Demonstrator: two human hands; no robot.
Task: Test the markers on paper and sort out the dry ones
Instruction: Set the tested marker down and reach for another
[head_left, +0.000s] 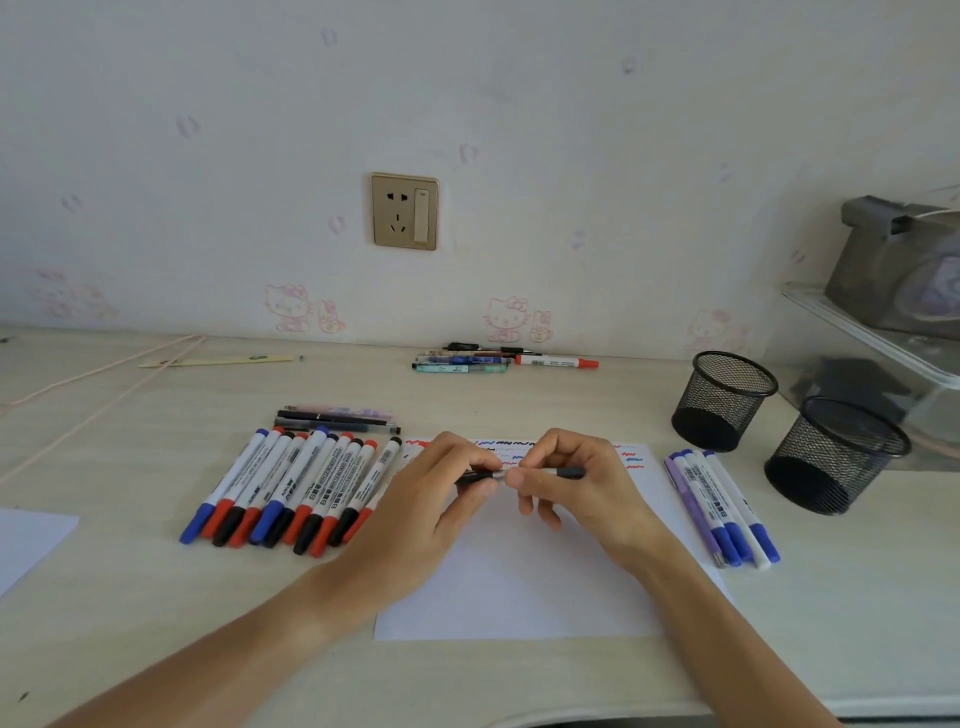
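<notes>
The desk (130, 597) under the hands has a pale, matt wood-grain finish; the paper (519, 587) beneath them is smooth, matt white; the markers (291, 483) left of the left hand have glossy white plastic barrels with coloured caps; the two cups (722, 400) beyond the right hand are black wire mesh; the tray (883, 332) further right looks like clear, shiny plastic; the socket (404, 211) on the wall ahead has a satin gold face.

left hand (441, 488) + right hand (576, 483) grip pen (519, 474) | over paper (519, 582)
</notes>
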